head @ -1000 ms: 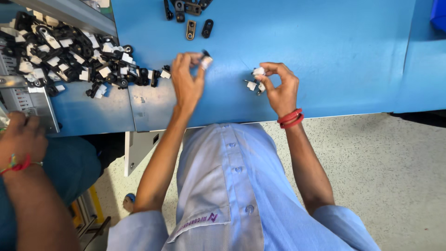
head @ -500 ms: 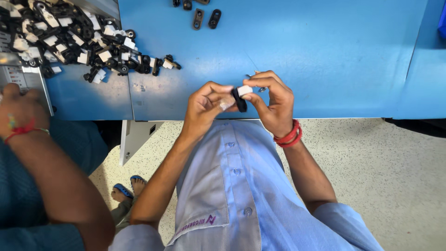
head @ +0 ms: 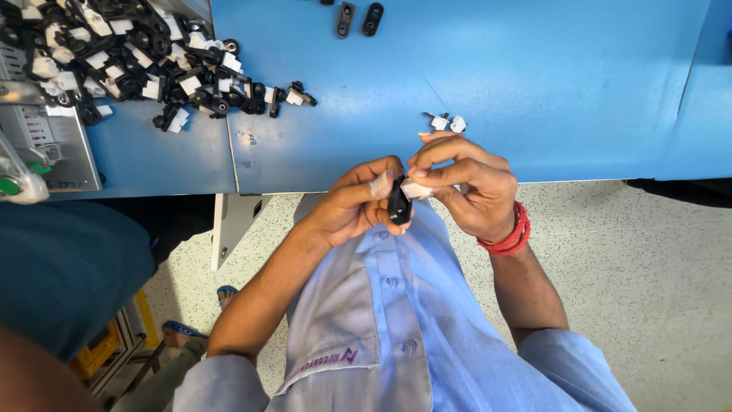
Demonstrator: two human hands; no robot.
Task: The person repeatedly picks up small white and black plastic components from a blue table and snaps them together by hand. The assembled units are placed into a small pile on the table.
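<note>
Holding a small black plastic clip [head: 399, 204] just above the chest, the left hand [head: 352, 207] has its fingers curled closed around the part, thumb on top. The right hand [head: 467, 185] meets it from the other side, fingers pinched shut on a small white piece [head: 416, 189] that touches the top of the black clip. Red bangles [head: 509, 236] circle the right wrist. Both hands hang in front of the near edge of the blue table [head: 496, 69], over a speckled floor [head: 648, 290]. Just beyond the right fingertips, a few loose white pieces [head: 448, 122] lie on the table. Farther off to the left sits a big heap of black and white parts [head: 137, 61], beside a grey metal device [head: 53, 145]. At the far edge lie two separate black clips [head: 358, 18]. Another person's teal-clad leg [head: 65, 271] fills the lower left.
</note>
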